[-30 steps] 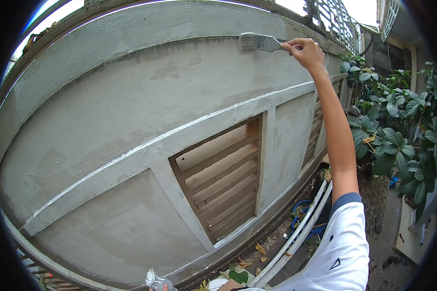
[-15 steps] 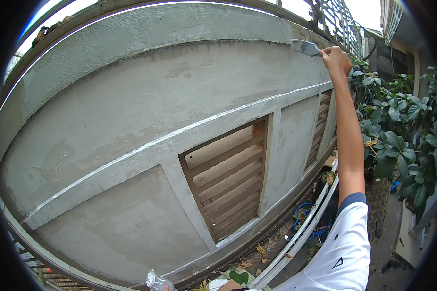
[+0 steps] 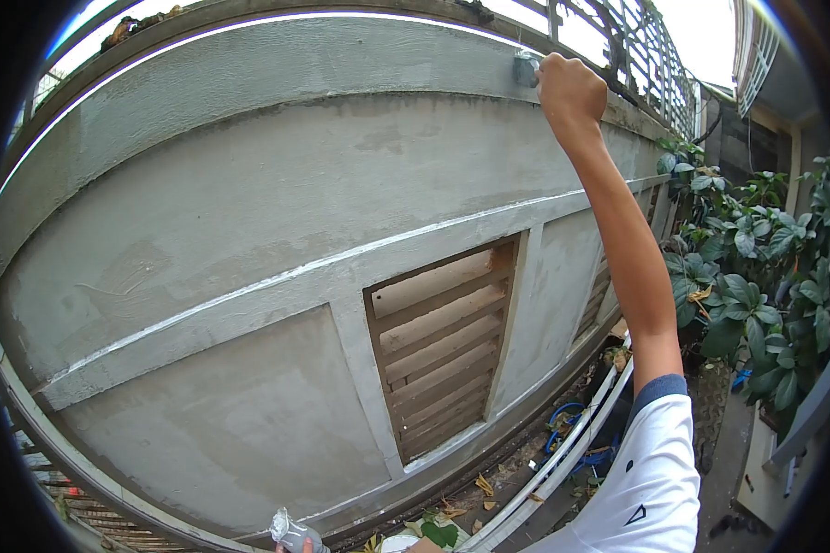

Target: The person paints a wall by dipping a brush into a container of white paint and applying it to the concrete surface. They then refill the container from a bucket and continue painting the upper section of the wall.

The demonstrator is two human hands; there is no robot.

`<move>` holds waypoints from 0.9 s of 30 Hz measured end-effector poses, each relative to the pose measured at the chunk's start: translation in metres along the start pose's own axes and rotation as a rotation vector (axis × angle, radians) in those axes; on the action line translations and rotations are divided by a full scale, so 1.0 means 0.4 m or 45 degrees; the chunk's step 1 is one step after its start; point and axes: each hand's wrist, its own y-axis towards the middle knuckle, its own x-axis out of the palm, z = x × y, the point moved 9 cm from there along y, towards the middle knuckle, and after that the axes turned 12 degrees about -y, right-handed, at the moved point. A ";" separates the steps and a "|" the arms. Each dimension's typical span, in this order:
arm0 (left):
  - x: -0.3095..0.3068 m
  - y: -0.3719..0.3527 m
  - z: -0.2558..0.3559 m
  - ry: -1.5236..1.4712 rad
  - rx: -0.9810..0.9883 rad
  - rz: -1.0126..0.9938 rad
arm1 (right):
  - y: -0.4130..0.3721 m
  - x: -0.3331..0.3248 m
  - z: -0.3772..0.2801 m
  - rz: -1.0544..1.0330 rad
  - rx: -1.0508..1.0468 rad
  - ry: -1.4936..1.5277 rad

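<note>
My right hand [image 3: 574, 94] is raised at the upper right, closed around a paintbrush [image 3: 526, 69]. The brush's bristles, grey with paint, are against the upper band of the wall [image 3: 341, 60], just under its top edge. The handle is mostly hidden in my fist. At the bottom edge, fingertips of my left hand [image 3: 308, 547] show around a clear plastic container [image 3: 290, 531] smeared with white; most of that hand is out of frame. Grey, patchy paint covers the wall, and a white ledge [image 3: 341, 259] runs across it.
A louvred vent opening [image 3: 447, 346] is set in the wall. Leafy plants [image 3: 747, 286] stand at the right. Pale rails [image 3: 563, 470], blue tubing [image 3: 563, 426] and dry leaves lie along the wall's foot. A metal lattice [image 3: 650, 64] rises above the wall.
My right hand and the brush have moved up and left, from below the upper band onto it. The view has shifted slightly; my left hand still holds the container.
</note>
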 end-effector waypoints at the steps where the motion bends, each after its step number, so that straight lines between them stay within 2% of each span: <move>1: 0.010 -0.004 0.021 0.054 0.007 -0.009 | -0.006 -0.028 0.015 -0.001 0.000 0.000; 3: 0.017 0.003 0.044 0.113 0.024 -0.017 | -0.009 -0.104 0.044 0.105 -0.024 0.168; 7: 0.023 0.025 0.033 0.205 0.085 -0.016 | 0.032 -0.141 0.137 0.062 0.055 0.173; 9: 0.016 0.039 0.007 0.227 0.130 0.005 | 0.073 -0.111 0.160 0.039 0.034 0.536; 10: 0.015 0.047 -0.013 0.097 0.111 -0.007 | 0.074 -0.139 0.145 0.038 0.031 0.547; 12: -0.001 0.045 -0.021 -0.026 0.092 -0.006 | 0.075 -0.172 0.094 -0.066 -0.034 1.129; 13: 0.000 0.041 0.001 0.125 0.130 -0.011 | 0.095 -0.127 0.059 -0.091 -0.132 1.355; 14: 0.004 0.037 0.015 0.274 0.167 -0.018 | 0.112 -0.065 0.032 -0.091 -0.134 1.365; 16: -0.018 0.037 -0.022 0.285 0.096 0.019 | 0.116 -0.025 -0.040 0.034 -0.383 1.148; 17: -0.029 0.044 -0.045 0.296 0.025 0.048 | 0.112 0.013 -0.043 -0.076 -0.274 1.055; 20: -0.028 0.015 -0.017 0.300 -0.056 0.085 | 0.122 0.117 0.000 -0.116 -0.146 1.084; 21: -0.019 0.002 0.003 0.298 -0.058 0.090 | 0.142 0.185 0.017 -0.225 -0.137 1.106; 23: -0.005 -0.016 0.049 0.185 0.007 0.123 | 0.161 0.240 0.069 -0.238 -0.100 1.042; 27: -0.014 -0.014 0.010 0.122 0.017 0.091 | 0.146 0.266 0.143 -0.393 0.050 0.833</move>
